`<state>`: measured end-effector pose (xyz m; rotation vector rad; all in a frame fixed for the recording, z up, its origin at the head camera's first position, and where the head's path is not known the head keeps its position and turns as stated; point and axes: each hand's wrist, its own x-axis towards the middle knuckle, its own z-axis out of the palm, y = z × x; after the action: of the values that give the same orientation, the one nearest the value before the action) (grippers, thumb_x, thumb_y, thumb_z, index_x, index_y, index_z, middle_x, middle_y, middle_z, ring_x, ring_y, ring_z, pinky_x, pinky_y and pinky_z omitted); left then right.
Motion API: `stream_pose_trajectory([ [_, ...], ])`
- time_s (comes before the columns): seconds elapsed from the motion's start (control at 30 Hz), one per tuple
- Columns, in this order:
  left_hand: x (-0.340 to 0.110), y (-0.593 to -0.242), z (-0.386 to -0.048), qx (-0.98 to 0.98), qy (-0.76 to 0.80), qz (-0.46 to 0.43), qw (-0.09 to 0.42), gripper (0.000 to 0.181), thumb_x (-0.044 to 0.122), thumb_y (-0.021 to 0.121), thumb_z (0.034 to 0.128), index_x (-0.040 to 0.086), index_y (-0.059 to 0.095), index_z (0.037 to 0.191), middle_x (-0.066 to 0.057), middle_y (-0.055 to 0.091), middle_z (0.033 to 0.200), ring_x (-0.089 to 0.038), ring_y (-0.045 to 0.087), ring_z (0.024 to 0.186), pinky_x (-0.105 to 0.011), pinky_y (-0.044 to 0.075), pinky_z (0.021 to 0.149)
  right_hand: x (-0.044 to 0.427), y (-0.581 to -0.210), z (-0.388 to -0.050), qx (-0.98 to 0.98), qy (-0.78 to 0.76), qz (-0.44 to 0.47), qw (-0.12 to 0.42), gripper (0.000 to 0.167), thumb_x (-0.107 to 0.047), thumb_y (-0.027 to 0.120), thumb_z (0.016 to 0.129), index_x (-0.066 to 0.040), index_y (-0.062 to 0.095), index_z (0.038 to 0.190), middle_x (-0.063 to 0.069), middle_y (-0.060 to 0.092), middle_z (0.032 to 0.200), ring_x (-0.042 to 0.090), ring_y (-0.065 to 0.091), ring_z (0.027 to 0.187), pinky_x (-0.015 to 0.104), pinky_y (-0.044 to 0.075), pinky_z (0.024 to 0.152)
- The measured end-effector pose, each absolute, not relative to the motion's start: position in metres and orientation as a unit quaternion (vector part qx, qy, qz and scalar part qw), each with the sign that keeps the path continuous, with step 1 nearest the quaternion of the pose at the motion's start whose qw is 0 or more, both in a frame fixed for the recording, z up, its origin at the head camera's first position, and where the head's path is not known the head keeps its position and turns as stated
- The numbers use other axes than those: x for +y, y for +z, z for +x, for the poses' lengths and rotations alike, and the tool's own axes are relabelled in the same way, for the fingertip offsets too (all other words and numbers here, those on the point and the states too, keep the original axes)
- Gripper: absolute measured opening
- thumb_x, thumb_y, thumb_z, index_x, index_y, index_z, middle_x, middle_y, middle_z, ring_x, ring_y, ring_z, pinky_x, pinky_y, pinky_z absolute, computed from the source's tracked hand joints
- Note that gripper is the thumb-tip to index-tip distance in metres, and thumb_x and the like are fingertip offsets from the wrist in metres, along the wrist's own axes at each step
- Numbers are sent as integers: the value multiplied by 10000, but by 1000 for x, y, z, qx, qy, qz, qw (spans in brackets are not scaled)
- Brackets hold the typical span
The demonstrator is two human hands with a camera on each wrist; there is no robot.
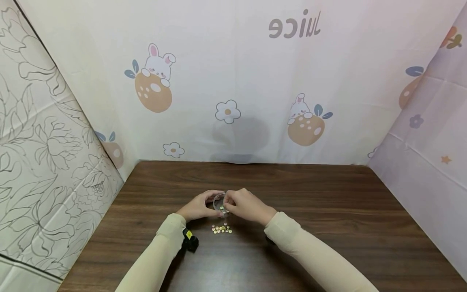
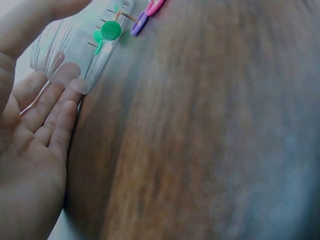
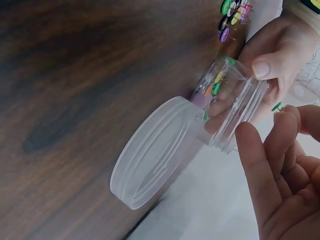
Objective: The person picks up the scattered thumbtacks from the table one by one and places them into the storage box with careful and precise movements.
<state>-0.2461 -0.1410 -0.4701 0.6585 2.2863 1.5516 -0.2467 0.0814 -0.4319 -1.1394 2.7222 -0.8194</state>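
A clear plastic jar [image 3: 225,107] stands uncovered on the table, with several coloured thumbtacks at its bottom. My left hand [image 1: 198,207] holds it from the side, thumb and fingers around the wall. Over the jar's mouth, my right hand [image 1: 245,206] pinches a green thumbtack [image 3: 277,106] between thumb and fingertips. Beside the jar rests a translucent round lid [image 3: 150,155], hidden behind the right hand in the head view. On the near side lies a loose group of thumbtacks [image 1: 221,229] in several colours.
The dark wooden table [image 1: 328,219] meets a printed curtain [image 1: 233,81] at its back edge and more cloth on both sides. A black wrist device with a yellow mark [image 1: 190,240] sits under the left sleeve.
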Motion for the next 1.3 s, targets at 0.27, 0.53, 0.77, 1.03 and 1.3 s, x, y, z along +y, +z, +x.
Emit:
stream_pose_trajectory([
  [0.27,-141,-469,-246,797,537,231,151,682,111,814,857,78,494,1458,-122,510,1419,-311,499,1295,-503,399,1058,78,-435,-259,902,-249,-350,39,88,-127,612,992,-123,663,922,-87,556,629,39,465,481,241,440,508],
  [0.53,-141,-467,-246,796,537,232,155,680,120,817,857,82,499,1457,-92,503,1433,-327,474,1326,-501,373,1085,75,-437,-269,906,-246,-343,38,95,-121,612,988,-118,667,911,-91,549,603,36,456,475,227,425,494],
  [0.77,-141,-483,-255,806,530,219,147,698,140,822,854,80,490,1464,-100,499,1443,-313,477,1324,-513,367,1087,72,-437,-272,912,-242,-329,49,75,-140,618,998,-110,680,967,-75,610,726,44,545,566,243,480,554],
  [1.03,-144,-499,-264,812,520,224,144,704,199,846,835,196,513,1456,-3,508,1430,-207,502,1294,-461,383,1080,74,-434,-268,912,-243,-327,41,162,-221,636,1010,-83,687,1079,-35,667,813,35,581,629,262,505,599],
  [1.3,-144,-497,-262,809,523,228,139,706,148,831,846,131,497,1467,-53,506,1438,-262,499,1303,-494,382,1076,83,-431,-259,903,-252,-345,38,121,-175,605,1015,-85,681,1038,-95,578,662,45,486,504,255,457,526],
])
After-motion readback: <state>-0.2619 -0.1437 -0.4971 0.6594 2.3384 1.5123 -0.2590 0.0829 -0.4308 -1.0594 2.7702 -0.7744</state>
